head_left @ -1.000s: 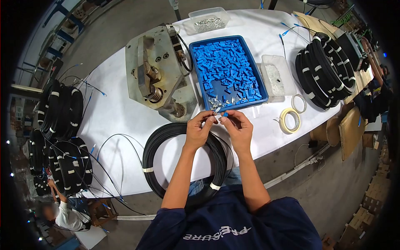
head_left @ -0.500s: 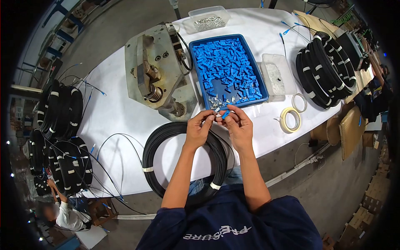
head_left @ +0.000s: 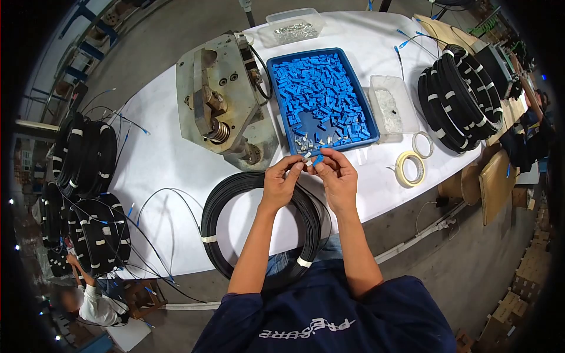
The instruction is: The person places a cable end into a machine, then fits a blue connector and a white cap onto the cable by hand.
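My left hand pinches a small white connector part at its fingertips, just over the near edge of the blue tray. Close against it, my right hand grips a blue connector housing between thumb and fingers. Whether the two pieces touch is too small to tell. Many loose blue housings fill the tray, with several small whitish pieces in its near left corner. Beneath my forearms lies a coil of black cable, bound with white tape and overhanging the table edge.
A metal press stands left of the tray. Clear plastic boxes of small parts sit behind it and to its right. Tape rolls and a taped cable coil lie right; more coils and another person are left.
The blue housing in my right hand has turned slightly, and more of a whitish piece shows between my fingertips. Both arms stay in place.
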A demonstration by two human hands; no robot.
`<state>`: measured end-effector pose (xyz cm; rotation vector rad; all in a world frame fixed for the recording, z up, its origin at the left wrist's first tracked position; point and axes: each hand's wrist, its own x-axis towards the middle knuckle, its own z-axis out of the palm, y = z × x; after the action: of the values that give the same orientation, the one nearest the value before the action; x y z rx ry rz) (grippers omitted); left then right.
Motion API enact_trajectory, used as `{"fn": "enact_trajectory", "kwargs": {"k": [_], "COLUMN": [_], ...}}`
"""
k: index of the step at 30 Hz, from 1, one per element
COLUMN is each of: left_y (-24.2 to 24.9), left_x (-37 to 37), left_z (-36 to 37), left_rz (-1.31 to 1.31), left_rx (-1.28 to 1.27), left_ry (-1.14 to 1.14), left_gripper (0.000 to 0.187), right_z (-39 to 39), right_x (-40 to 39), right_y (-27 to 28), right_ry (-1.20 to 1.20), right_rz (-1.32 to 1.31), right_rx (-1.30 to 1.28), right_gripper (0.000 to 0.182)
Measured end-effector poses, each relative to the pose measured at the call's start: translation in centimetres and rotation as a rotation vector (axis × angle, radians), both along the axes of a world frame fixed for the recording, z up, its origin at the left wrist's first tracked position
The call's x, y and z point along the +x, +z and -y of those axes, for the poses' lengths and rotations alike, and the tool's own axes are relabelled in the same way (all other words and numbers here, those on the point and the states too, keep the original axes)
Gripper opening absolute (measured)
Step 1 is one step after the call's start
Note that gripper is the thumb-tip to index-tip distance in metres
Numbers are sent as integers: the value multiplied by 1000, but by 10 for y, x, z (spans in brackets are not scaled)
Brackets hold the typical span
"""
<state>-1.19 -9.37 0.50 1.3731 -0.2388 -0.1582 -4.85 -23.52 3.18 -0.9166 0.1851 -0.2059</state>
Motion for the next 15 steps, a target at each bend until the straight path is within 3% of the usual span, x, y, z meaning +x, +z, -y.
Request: {"fn": "enact_trajectory", "kwargs": {"k": [15], "left_y": [5], "left_x": [-1], "left_z": [0], "left_rz": [-38], "left_rx": [-4], "left_ry": [-5], "left_gripper": [19], "right_z": [-3], "right_x": [-2], "right_y": [0], "right_ry": [-54], "right_rz": [-90], "right_rx": [-97], "right_gripper": [35]}}
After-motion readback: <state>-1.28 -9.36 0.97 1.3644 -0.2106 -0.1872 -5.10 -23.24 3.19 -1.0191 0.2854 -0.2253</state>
